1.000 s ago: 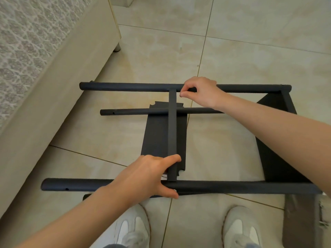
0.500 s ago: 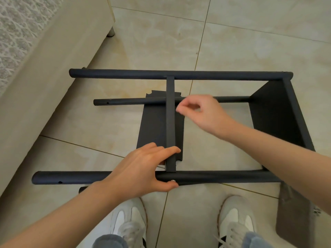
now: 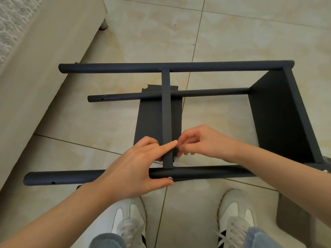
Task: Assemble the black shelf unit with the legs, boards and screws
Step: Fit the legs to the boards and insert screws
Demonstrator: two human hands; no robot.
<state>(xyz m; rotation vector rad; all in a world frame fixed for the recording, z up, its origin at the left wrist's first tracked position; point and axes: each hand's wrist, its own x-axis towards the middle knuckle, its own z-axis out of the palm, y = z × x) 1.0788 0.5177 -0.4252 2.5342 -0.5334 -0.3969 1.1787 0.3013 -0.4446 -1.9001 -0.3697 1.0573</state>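
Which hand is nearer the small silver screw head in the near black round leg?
Left. The left hand grips the near leg, thumb beside the screw head; the right hand is beyond it, at the black middle board.

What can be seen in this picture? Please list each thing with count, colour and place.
legs: three in plain view, black, lying across the floor
boards: two, black, one in the middle, one at the right end
screw: one, silver, in the nearest leg
grey panel: one, floor, lower right
furniture: one, beige, left
floor: beige tiles
shoes: two, white, bottom
left hand: one, grips the nearest leg
right hand: one, fingers curled beside the middle board
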